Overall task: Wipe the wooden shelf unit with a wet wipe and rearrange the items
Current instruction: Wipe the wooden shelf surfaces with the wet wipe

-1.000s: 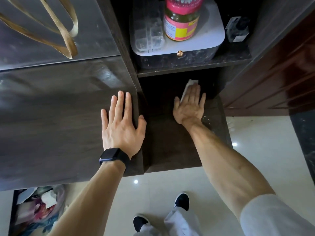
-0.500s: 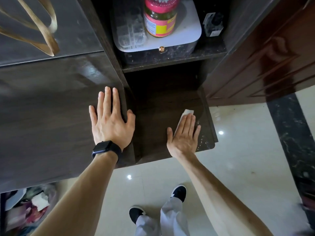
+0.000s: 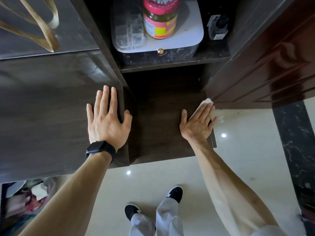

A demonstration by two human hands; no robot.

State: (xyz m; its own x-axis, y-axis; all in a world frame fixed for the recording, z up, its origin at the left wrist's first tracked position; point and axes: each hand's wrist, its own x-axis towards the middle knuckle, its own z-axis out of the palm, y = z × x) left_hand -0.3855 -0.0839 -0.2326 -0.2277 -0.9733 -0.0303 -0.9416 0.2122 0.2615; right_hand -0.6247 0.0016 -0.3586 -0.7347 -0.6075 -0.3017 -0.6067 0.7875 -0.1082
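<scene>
The dark wooden shelf unit (image 3: pixel 51 116) fills the left and middle of the head view. My left hand (image 3: pixel 107 120) lies flat on its side panel, fingers straight, a black watch on the wrist. My right hand (image 3: pixel 198 123) presses a white wet wipe (image 3: pixel 207 101) flat on the lower shelf board (image 3: pixel 156 130), at the board's right edge; only the wipe's far tip shows past my fingertips. On the shelf above stand a jar with a pink lid (image 3: pixel 160 19), a clear compartment box (image 3: pixel 129 29) and a white-lidded box (image 3: pixel 190 31) under them.
A small black-and-white device (image 3: pixel 218 28) sits at the upper shelf's right. A glossy brown door (image 3: pixel 265 68) stands to the right. Tan straps (image 3: pixel 42 26) lie on the unit's top left. Cluttered items (image 3: pixel 29 196) sit on the floor at lower left. My feet (image 3: pixel 153 201) stand on pale tiles.
My right hand has slid the wipe from the back of the lower shelf toward the front, then out to its right edge. My left hand has stayed flat on the panel.
</scene>
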